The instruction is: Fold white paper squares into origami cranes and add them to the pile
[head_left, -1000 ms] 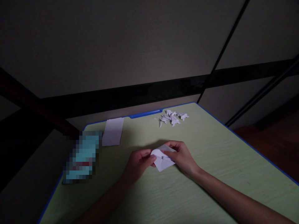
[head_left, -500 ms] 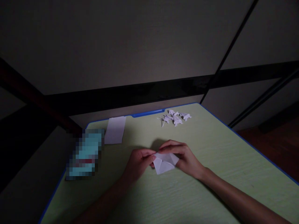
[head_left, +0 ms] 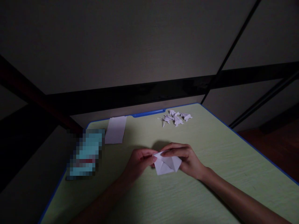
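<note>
A partly folded piece of white paper [head_left: 165,165] is held between my two hands, a little above the table. My left hand [head_left: 140,160] pinches its left corner between thumb and fingers. On the opposite side my right hand [head_left: 190,160] grips the paper, its fingers lying over the upper edge and the thumb hidden behind the sheet. Creases and a loose flap show on the side facing me. Farther back, several small folded paper figures [head_left: 177,120] lie close together on the table.
The light green table [head_left: 224,161] has a blue rim and a blue strip [head_left: 149,113] at its far edge. A stack of white paper [head_left: 116,130] lies at the back left, beside a blurred-out turquoise object [head_left: 87,152]. Dark panels [head_left: 130,46] rise behind the table.
My right hand has shifted slightly right and down, and the paper's right flap shows more openly. My left hand keeps its pinch on the left corner.
</note>
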{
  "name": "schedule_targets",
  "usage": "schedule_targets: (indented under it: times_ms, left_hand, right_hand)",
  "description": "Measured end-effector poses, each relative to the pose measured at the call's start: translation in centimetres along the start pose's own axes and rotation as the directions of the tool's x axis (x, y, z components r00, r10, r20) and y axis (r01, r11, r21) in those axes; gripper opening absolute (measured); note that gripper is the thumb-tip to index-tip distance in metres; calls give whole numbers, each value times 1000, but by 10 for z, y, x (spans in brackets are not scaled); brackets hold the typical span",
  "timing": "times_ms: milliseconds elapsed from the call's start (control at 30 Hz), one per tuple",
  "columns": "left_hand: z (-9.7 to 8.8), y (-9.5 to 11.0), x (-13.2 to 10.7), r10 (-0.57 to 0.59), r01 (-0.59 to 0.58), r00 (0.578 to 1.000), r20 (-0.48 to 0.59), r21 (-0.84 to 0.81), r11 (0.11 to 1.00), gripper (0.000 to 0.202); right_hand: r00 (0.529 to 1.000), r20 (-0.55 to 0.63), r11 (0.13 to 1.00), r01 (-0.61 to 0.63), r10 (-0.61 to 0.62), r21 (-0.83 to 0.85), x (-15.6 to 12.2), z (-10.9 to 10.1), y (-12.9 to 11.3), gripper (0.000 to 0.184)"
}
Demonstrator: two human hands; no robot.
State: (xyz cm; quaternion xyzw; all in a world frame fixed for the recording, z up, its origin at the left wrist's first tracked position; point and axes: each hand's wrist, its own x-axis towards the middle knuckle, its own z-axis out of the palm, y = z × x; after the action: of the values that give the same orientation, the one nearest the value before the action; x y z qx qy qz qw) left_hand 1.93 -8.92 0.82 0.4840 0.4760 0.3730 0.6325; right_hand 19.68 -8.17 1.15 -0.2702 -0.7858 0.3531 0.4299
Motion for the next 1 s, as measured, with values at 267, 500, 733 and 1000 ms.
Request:
schedule_targets:
  times_ms: [267, 500, 733, 1000]
  left_hand:
    - [3, 0, 0, 12, -10, 1000, -24, 66, 998, 20]
    - [3, -1, 1, 43, -40, 999, -31, 83, 996, 20]
    - [4, 4, -2, 5, -4, 998, -58, 25, 1000, 20]
    - [4, 5, -2, -42, 42, 999, -15, -7, 999, 23]
  right_hand:
    - [999, 7, 996, 36, -36, -77, -1, 2, -1, 27]
    - [990, 41, 978, 143, -138, -152, -4, 3, 3, 30]
    - [987, 75, 974, 152, -141, -166, -4, 2, 4, 32]
    - [988, 55, 978, 151, -145, -142, -4, 3, 5, 30]
